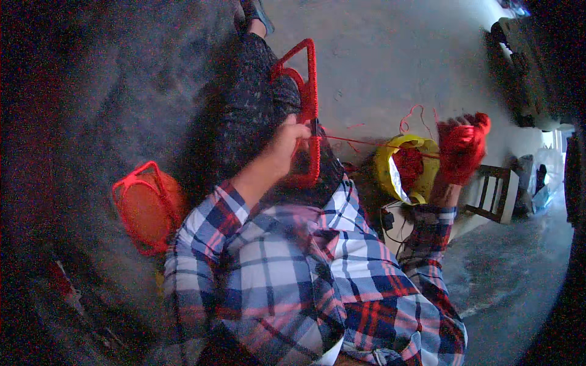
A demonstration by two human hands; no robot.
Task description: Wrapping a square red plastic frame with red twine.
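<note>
My left hand is closed around the lower part of a red frame, which stands above my lap and looks wrapped in cord. A thin red cord runs taut from the frame across to the right. At its other end is my right hand, blurred, in what looks like a red glove, raised and closed on the cord. Just left of that hand, a yellow bag or bucket holds a heap of red cord. Loose loops of red cord lie on the floor behind it.
A similar red frame with an orange-red surface sits at my left. To the right is a pale slatted stool or crate. A dark plug with cable lies close to my right forearm. Dark bulky items line the far right.
</note>
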